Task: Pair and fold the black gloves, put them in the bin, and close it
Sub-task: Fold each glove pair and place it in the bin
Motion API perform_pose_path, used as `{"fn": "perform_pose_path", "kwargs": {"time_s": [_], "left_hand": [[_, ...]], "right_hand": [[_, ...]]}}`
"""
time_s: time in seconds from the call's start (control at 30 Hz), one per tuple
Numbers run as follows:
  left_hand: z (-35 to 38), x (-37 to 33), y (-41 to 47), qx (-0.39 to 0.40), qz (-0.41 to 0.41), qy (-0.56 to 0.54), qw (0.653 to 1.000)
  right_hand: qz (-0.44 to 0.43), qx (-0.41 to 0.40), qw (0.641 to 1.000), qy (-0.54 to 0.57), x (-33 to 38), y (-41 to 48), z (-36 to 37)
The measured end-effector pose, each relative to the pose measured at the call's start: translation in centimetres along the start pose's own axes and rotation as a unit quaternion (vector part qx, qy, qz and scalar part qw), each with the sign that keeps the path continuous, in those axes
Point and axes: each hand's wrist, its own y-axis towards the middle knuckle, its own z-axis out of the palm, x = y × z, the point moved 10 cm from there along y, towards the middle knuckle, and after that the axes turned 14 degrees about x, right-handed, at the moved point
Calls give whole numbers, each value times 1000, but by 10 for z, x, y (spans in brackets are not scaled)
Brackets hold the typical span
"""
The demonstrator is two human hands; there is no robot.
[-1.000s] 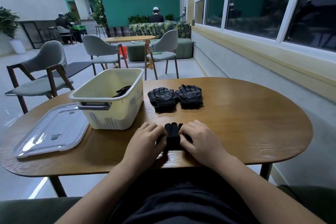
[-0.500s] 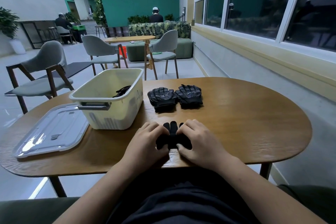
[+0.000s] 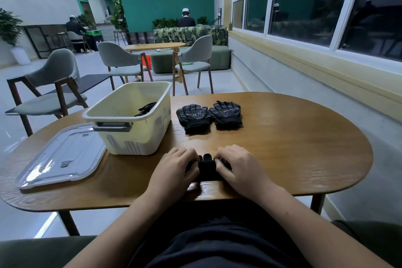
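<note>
A black glove bundle lies near the table's front edge, mostly hidden by my hands. My left hand grips its left side with curled fingers, and my right hand grips its right side. Two more black gloves lie side by side, palms down, farther back on the table. The cream bin stands open at the left, with dark gloves visible inside. Its clear lid lies flat on the table, left of the bin.
The round wooden table has bare surface to the right of the gloves. Grey chairs and another table stand behind. A window wall runs along the right. Two people sit far back.
My hands have drawn closer over the glove bundle and curled tighter. Less of the glove's fingers shows between them than a second ago.
</note>
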Motion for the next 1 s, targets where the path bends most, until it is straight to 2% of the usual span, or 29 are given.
{"fn": "perform_pose_path", "kwargs": {"time_s": [0.1, 0.27, 0.43, 0.6, 1.0], "left_hand": [[-2, 4, 1, -12, -4, -3, 1000], [-5, -1, -1, -15, 26, -18, 999], [-6, -4, -2, -19, 35, -18, 999], [2, -1, 1, 19, 18, -6, 1000], [0, 0, -1, 8, 5, -21, 1000]], "right_hand": [[14, -14, 1000, 4, -6, 0, -2], [-45, -26, 999, -14, 4, -2, -5], [-57, -14, 998, -17, 10, -2, -4], [-23, 42, 999, -24, 6, 0, 4], [37, 23, 997, 58, -12, -2, 3]]}}
